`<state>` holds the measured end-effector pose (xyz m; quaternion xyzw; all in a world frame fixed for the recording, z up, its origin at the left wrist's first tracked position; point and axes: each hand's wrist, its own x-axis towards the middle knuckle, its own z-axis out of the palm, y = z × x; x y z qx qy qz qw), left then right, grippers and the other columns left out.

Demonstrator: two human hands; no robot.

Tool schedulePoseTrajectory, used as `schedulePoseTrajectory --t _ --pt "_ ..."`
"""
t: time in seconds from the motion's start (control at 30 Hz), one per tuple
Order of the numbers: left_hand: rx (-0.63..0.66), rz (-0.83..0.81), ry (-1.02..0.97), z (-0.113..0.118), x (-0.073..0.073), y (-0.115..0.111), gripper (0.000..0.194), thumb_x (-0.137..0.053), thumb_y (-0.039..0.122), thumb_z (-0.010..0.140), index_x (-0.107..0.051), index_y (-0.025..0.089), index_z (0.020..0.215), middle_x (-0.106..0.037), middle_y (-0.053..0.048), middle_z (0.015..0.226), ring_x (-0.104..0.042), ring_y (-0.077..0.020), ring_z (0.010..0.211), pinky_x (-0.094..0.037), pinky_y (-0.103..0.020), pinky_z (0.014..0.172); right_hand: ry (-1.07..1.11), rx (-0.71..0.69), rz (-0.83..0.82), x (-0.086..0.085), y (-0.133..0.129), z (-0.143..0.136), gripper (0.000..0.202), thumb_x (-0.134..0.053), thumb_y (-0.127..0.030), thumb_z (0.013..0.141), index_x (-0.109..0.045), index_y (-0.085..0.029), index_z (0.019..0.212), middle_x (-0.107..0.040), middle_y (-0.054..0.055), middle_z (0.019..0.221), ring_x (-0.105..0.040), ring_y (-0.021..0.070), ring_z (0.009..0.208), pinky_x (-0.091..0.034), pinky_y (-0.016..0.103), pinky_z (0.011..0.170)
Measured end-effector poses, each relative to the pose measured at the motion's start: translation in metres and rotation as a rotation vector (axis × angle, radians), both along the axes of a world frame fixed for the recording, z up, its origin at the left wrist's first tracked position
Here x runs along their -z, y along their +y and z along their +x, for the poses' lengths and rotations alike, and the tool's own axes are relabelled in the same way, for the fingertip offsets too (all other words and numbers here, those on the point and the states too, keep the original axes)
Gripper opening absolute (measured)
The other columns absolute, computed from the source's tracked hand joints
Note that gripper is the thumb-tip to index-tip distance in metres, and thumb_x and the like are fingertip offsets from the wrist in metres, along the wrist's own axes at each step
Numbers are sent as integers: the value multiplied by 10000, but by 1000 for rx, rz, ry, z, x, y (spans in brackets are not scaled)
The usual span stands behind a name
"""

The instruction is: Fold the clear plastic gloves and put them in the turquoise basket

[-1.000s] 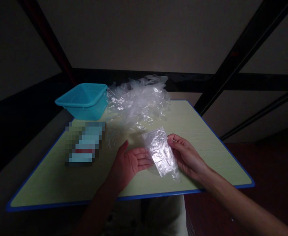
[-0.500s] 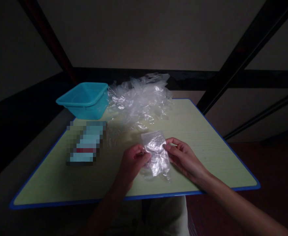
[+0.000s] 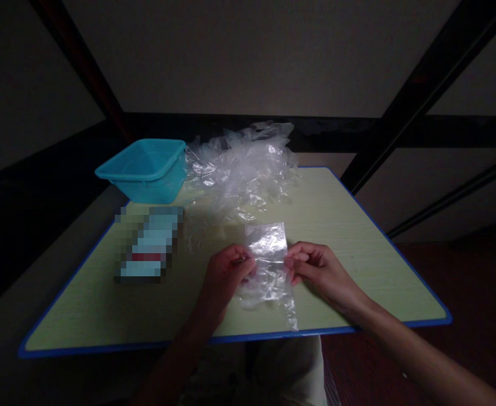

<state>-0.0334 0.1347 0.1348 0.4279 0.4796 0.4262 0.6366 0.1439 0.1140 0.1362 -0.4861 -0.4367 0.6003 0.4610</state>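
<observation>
Trousers point(image 3: 294, 366), pale, show below the blue-edged table point(image 3: 366, 276). Just past the near edge, I have both hands on one clear plastic piece point(image 3: 267, 242). Left hand point(image 3: 226, 276): thumb and fingers closed on its left edge. Right hand point(image 3: 315, 265): fingertips pinching its right edge, opposite the left. A second ago I logged the left palm open with fingers spread and the piece tilted in the right hand alone; half a second ago both already had hold. Now the piece sits squarer to me, upper end flat, a bright crease running across between the two grips. Its loose tail trails at lower right to the table's near edge; it reached less far before.

Farther out, left: a pixelated object point(image 3: 150, 242) lying on the table, details unreadable. Beyond it, a blue basin point(image 3: 154, 163), with a heap of clear plastic point(image 3: 243, 163) just beside it to the right. I note no change in these three. Dark-banded wall point(image 3: 248, 62) behind.
</observation>
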Motion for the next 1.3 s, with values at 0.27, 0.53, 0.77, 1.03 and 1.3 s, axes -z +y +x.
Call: schedulePoseTrajectory --t 0.27,0.53,0.77,1.03,1.3 --pt "-15 37 16 -1 1 0 122 -638 266 589 -600 151 592 -556 26 527 -509 -92 489 -395 -163 436 154 95 -56 -2 2 -6 70 -725 -200 562 -700 -192 627 -629 -28 501 -537 74 423 -466 200 430" --pt "66 359 150 -5 -10 -1 172 -546 188 645 -713 184 606 -595 -10 676 -556 -119 585 -441 -186 472 195 150 -72 4 7 -7 55 -716 -192 538 -718 -206 591 -655 -4 563 -520 75 463 -414 180 416" --pt "120 597 251 -8 -16 -5 258 -493 156 722 -744 209 694 -572 -13 665 -534 -107 575 -439 -184 477 231 140 -36 7 8 -7 80 -712 -256 582 -673 -187 581 -627 -6 586 -526 83 507 -443 188 457" --pt "114 744 326 -10 -12 -8 293 -475 105 741 -746 215 738 -561 -7 671 -521 -98 566 -426 -186 490 165 109 17 3 5 -7 287 -702 -240 627 -580 -222 886 -530 -64 609 -467 68 505 -378 188 453" --pt "41 249 26 -16 -3 -10 292 -582 291 697 -692 203 952 -640 -33 837 -586 -151 674 -455 -190 479 51 96 180 -2 -2 -7 331 -708 -177 616 -559 -219 909 -542 -69 629 -483 71 544 -390 218 517"
